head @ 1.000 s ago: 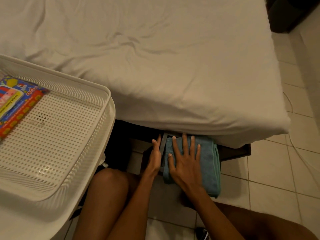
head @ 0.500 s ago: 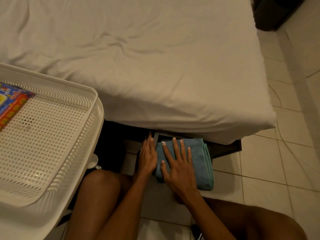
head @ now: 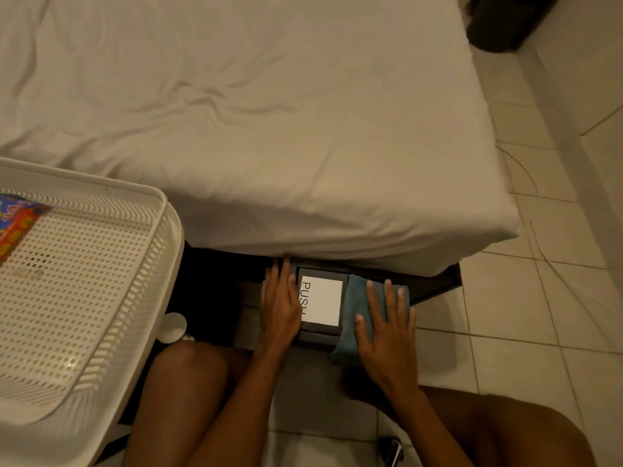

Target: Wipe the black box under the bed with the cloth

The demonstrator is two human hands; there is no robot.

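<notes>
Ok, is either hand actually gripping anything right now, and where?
Nothing is gripped. The right hand presses the blue cloth flat onto the right side of the black box; the left hand rests flat on its left edge.

You are in a bedroom. 1 bed with a wrinkled white sheet fills most of your view, its dark frame showing below the mattress edge. The floor is pale square tile. A white perforated plastic basket holding a colourful printed pack stands at your left, and a dark object, too cropped to name, sits in the far right corner.
</notes>
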